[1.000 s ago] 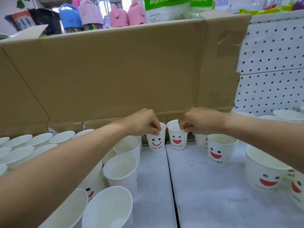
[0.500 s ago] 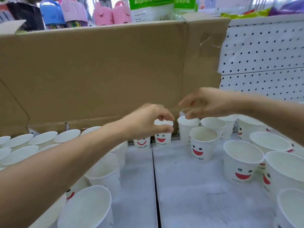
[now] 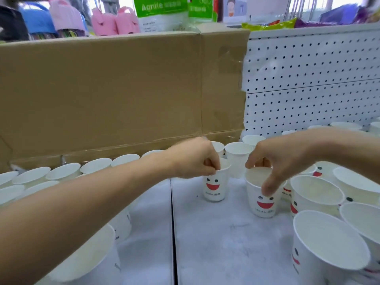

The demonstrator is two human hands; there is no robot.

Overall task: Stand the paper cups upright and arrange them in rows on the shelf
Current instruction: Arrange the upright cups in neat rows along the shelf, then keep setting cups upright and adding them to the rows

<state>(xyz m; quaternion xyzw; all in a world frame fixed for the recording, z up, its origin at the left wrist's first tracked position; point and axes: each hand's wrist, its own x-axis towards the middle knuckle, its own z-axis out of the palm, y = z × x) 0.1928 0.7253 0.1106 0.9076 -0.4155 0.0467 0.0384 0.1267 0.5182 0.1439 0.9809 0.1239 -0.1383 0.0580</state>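
Observation:
White paper cups printed with red smiling faces stand upright on the white shelf [image 3: 226, 239]. My left hand [image 3: 193, 161] pinches the rim of a small smiley cup [image 3: 214, 187] near the middle. My right hand [image 3: 275, 161] grips the rim of a second smiley cup [image 3: 264, 202] just to the right, thumb down its front. Both cups stand on the shelf. A plain-sided cup [image 3: 238, 159] stands behind, between the two hands.
A row of cups [image 3: 61, 172] runs along the left under my forearm, and several larger cups [image 3: 327, 249] crowd the right. A brown cardboard wall [image 3: 115, 89] and white pegboard [image 3: 312, 79] close the back. A seam [image 3: 173, 233] divides the shelf.
Both hands have come forward from the back row, each now holding a different smiley cup nearer to me. The camera has also turned to the right.

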